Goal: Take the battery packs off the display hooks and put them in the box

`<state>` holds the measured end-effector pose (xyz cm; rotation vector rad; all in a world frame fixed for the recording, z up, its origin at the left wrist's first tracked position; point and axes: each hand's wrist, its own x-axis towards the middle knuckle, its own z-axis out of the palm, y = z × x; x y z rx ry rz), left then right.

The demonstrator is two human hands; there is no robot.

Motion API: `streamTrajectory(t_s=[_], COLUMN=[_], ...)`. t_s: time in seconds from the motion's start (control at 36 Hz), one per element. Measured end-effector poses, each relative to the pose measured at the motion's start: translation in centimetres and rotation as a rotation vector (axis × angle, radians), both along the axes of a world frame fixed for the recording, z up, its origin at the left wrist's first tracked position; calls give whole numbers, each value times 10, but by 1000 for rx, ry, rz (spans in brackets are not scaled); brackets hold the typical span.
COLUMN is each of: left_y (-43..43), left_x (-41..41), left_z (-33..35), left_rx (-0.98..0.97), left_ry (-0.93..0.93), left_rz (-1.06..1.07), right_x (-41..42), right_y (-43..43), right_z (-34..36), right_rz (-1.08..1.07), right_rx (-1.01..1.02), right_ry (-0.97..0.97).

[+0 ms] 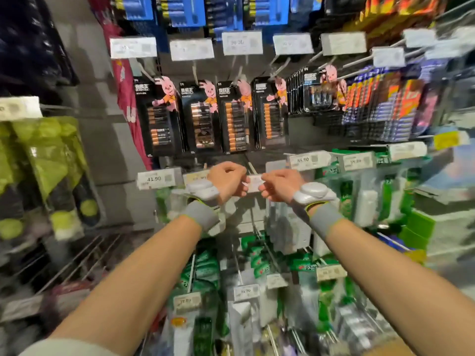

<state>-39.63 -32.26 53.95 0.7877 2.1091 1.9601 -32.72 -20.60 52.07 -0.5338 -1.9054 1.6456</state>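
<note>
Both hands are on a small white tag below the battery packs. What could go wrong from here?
Left hand and right hand both pinch the tag, so tugging could tear it loose. The battery packs hang close together; pulling one may drag a neighbour off. No box is in view for them.

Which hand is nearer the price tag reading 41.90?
Left. The left hand is just right of the 41.90 price tag; the right hand is farther right, beyond it. Both pinch a small white label.
</note>
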Motion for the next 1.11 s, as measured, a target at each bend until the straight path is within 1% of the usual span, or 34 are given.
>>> streamTrajectory(t_s=[0.03,0.06,0.08,0.14,0.17,0.19,0.25,0.28,0.33,0.36,0.44,0.47,0.5,0.53,0.56,0.61,0.67,0.69,0.75,0.83,0.89,0.97,1.0,1.03,1.11], left_y=[2,6,8,17,19,16,25,24,32,31,43,42,44,43,49,53,70,67,84,95,108,141,152,170,193], left_x=[-2,21,22,46,70,69,103,101,136,138,201,203,227,229,248,261,292,294,320,333,339,350,351,354,355], left_z=[-2,-31,-37,-84,-113,-123,-169,-179,-223,-229,-292,-298,-313,-316,-333,-350,-377,-379,-401,-418,-429,-454,-459,-470,-480], left_rx=[9,-34,-47,-134,-193,-218,-316,-324,-392,-412,-523,-537,-565,-570,-612,-679,-764,-772,-785,-856,-887,-924,-944,-974,-1001], left_ry=[2,-40,-47,-88,-117,-107,-113,-99,-135,-131,-166,-172,-192,-204,-232,-266,-211,-176,-139,-121,-137,-125,-106,-93,-59], left_rz=[-1,-42,-33,-93,-131,-124,-205,-206,-266,-248,-437,-446,-513,-535,-617,-679,-718,-683,-748,-818,-847,-933,-962,-982,-1006], right_x=[2,32,33,68,95,97,142,147,196,200,279,285,315,321,349,372,408,409,435,453,463,479,482,486,492], right_y=[-1,-3,-3,-3,-3,-4,-3,-4,-6,-8,-10,-11,-12,-11,-10,-16,-18,-23,-17,-13,-10,10,19,32,47], right_z=[1,-27,-31,-68,-98,-107,-151,-160,-205,-215,-286,-295,-313,-319,-334,-345,-366,-370,-388,-393,-400,-418,-421,-433,-446], right_rz=[5,-32,-25,-77,-109,-107,-202,-207,-298,-308,-473,-478,-490,-441,-462,-535,-673,-698,-806,-854,-902,-959,-981,-1010,-1041], right_rx=[-10,-28,-44,-96,-131,-131,-169,-153,-165,-156,-234,-263,-305,-328,-379,-394,-364,-362,-501,-610,-644,-764,-784,-814,-861], right_ry=[19,-23,-16,-62,-89,-92,-136,-148,-200,-211,-330,-356,-404,-427,-444,-454,-511,-503,-440,-445,-414,-376,-399,-381,-422])
